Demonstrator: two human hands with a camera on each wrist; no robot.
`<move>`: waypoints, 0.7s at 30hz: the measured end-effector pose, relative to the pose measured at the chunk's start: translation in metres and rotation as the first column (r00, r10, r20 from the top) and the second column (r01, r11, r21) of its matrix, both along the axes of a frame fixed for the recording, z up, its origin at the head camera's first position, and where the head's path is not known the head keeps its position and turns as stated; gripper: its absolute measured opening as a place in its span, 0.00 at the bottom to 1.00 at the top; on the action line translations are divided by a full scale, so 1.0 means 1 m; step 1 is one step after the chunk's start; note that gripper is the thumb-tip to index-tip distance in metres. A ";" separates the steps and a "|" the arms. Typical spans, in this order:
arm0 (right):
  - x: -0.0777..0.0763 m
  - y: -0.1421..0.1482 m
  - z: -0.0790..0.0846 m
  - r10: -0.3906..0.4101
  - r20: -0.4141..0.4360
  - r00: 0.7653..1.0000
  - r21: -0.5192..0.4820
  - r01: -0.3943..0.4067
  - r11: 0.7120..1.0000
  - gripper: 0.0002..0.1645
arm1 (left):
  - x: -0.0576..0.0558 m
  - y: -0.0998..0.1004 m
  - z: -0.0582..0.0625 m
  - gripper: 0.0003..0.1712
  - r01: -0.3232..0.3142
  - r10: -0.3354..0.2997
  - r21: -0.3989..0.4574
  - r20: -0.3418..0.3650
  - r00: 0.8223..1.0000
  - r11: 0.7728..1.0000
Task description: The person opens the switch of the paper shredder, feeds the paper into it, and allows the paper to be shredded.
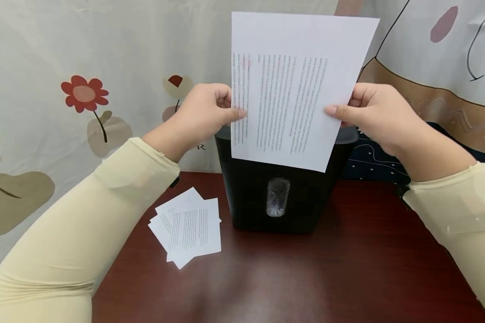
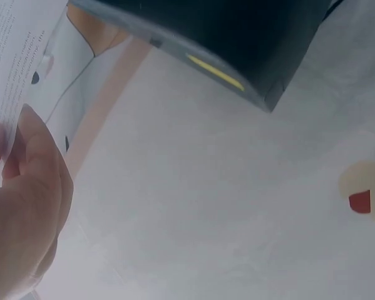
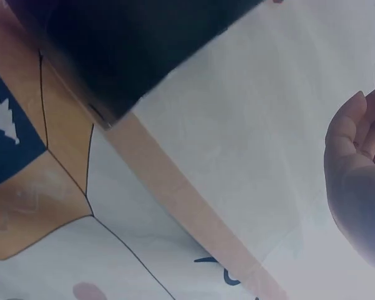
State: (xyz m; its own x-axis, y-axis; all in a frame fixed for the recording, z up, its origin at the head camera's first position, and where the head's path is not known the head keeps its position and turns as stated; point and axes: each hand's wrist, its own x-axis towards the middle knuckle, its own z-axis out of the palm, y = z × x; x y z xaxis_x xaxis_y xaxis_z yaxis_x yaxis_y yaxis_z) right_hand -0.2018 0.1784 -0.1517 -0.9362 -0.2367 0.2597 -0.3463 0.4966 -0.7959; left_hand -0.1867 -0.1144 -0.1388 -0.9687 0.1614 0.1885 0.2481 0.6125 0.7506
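A printed sheet of paper (image 1: 283,89) is held up in front of and above a black paper shredder (image 1: 246,193). My left hand (image 1: 210,105) pinches its left edge, thumb on the printed face. At the right edge, my right hand (image 1: 376,112) pinches it the same way. The sheet hides much of the shredder's top, and its lower edge overlaps the front. In the left wrist view the left hand (image 2: 31,194) grips the paper (image 2: 12,56). The right wrist view shows the right hand (image 3: 362,169) at its right side, with curved fingers.
Several printed sheets (image 1: 194,231) lie fanned out on the dark red table (image 1: 266,278), left of the shredder. Whitish shreds show in the shredder's oval window (image 1: 278,197). A patterned curtain (image 1: 133,40) hangs behind the table.
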 end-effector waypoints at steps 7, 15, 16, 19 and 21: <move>-0.014 0.002 0.013 0.009 0.018 1.000 -0.041 -0.009 0.999 0.25 | -0.006 0.002 0.017 0.06 -0.029 0.029 -0.033 -0.022 0.999 0.999; -0.028 -0.002 0.023 -0.026 0.027 0.999 -0.051 0.027 0.998 0.27 | -0.015 0.008 0.027 0.06 -0.076 0.075 -0.038 -0.012 0.997 0.996; -0.029 -0.003 0.024 -0.019 0.019 1.000 -0.063 0.020 0.998 0.26 | -0.017 0.009 0.028 0.05 -0.076 0.075 -0.025 -0.012 0.997 0.997; -0.032 -0.004 0.024 0.000 -0.006 1.000 -0.094 -0.001 0.996 0.24 | -0.022 0.009 0.028 0.04 -0.078 0.078 0.010 -0.010 0.997 0.997; -0.034 -0.006 0.024 0.006 -0.013 1.000 -0.112 -0.008 0.994 0.22 | -0.025 0.010 0.027 0.03 -0.081 0.081 0.034 -0.004 0.997 0.996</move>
